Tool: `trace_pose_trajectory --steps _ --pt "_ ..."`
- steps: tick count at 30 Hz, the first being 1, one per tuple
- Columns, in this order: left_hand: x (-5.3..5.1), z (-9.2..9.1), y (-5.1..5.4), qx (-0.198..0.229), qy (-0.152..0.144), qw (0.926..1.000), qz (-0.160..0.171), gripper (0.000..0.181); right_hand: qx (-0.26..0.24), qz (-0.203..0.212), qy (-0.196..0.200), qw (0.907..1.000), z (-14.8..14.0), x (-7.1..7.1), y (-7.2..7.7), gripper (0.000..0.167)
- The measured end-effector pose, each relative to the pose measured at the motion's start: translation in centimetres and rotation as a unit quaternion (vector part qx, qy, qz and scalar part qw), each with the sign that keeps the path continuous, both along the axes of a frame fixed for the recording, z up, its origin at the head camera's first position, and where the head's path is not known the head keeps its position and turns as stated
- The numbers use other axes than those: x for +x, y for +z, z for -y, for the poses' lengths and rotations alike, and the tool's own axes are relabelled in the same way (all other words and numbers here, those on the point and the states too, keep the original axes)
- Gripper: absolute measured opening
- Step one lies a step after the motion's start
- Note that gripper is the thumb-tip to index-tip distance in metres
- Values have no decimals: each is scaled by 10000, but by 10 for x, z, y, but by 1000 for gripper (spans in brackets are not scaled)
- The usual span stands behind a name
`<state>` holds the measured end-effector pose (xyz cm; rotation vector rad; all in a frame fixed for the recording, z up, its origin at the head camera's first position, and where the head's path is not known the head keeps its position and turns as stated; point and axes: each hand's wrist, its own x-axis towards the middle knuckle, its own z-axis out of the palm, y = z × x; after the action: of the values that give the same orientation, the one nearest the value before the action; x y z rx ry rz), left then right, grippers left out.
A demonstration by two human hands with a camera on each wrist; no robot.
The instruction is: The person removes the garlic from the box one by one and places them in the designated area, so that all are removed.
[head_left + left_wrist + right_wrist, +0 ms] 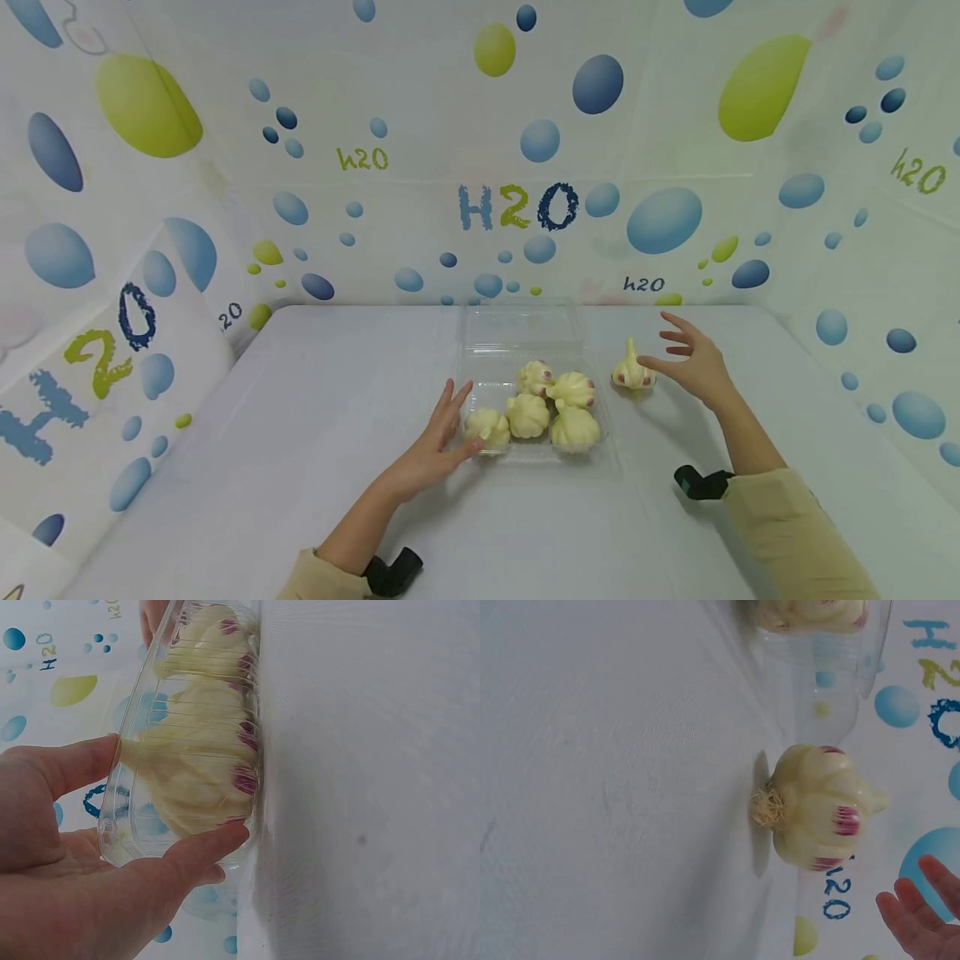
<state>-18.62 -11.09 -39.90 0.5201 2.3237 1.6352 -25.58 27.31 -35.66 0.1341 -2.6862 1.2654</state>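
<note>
A clear plastic container [611, 450] sits on the table with several garlic bulbs [527, 416] inside. My left hand [435, 446] rests against its near left corner, fingers extended along the left side and thumb at the front rim. In the left wrist view, that hand's fingers [214, 840] touch the clear wall close to the table. A single garlic bulb [821, 808] stands upright outside the container, to its right. Beside it is my right hand [693, 362], fingers spread, thumb tip overlapping the bulb in the head view. The right wrist view shows its visible fingers apart from the bulb.
The container's clear lid [521, 327] lies folded back toward the rear. A white table [322, 400] spreads around it. Behind stands a white backdrop [420, 83] printed with blue and green drops. Dark wrist devices [701, 483] show at both sleeves.
</note>
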Motion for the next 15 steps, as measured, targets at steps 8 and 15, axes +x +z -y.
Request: trace_pose_trajectory --steps 8,15 --pt "1 0 2 62 -56 10000 -21 76 -140 -432 -68 9989 11 3 10 83" --pt "1 -1 3 59 -27 10000 -40 76 -273 -595 59 9978 22 5 15 82"
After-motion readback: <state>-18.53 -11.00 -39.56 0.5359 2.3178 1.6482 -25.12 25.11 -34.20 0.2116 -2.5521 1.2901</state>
